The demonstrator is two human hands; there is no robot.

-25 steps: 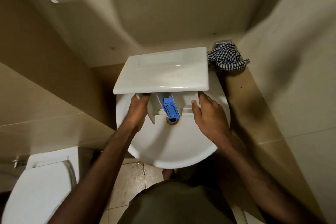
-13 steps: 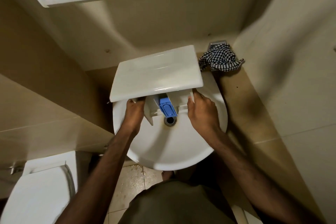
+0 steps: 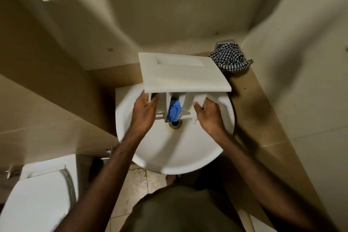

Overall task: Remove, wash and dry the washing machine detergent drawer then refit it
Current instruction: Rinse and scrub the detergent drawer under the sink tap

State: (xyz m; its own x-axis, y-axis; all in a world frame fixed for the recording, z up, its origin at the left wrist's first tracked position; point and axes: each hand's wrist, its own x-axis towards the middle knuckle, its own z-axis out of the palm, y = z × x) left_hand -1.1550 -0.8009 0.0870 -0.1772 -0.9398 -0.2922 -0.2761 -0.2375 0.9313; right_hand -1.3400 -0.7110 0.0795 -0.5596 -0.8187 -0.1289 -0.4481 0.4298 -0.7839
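Note:
The white detergent drawer (image 3: 180,73) hangs over the round white sink (image 3: 180,152) with its wide front panel facing up and away from me. A blue siphon cap (image 3: 174,112) shows in its middle compartment, just above the drain (image 3: 175,123). My left hand (image 3: 144,113) grips the drawer's left side wall. My right hand (image 3: 210,117) grips the right side wall. The tap is hidden behind the panel.
A black-and-white checked cloth (image 3: 230,58) lies bunched on the beige ledge at the back right, over a metal fitting. A white toilet (image 3: 35,198) stands at the lower left. Beige walls close in on both sides. The floor tiles (image 3: 139,181) below the sink look wet.
The drawer has turned clockwise and its front panel has tipped, the left corner now farther back. Both hands stayed on its sides and moved with it.

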